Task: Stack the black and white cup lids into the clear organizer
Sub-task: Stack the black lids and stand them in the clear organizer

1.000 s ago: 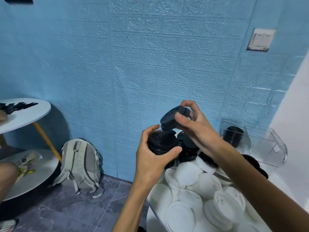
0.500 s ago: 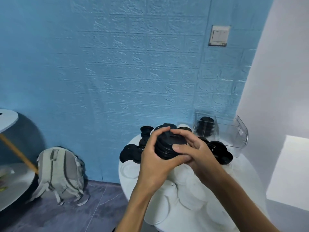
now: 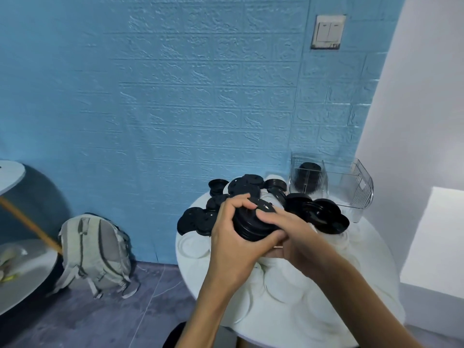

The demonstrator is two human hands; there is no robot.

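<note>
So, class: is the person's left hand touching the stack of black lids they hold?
Touching. The head view shows the left hand with fingers curled round the stack of black lids, thumb underneath; no gap shows.

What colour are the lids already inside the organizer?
Black lids in the clear organizer, seen in the head view.

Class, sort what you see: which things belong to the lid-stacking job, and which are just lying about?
Job: black lid stack gripped by left hand and right hand; loose black lids; white lids; clear organizer.
Lying about: backpack; wall switch.
</note>
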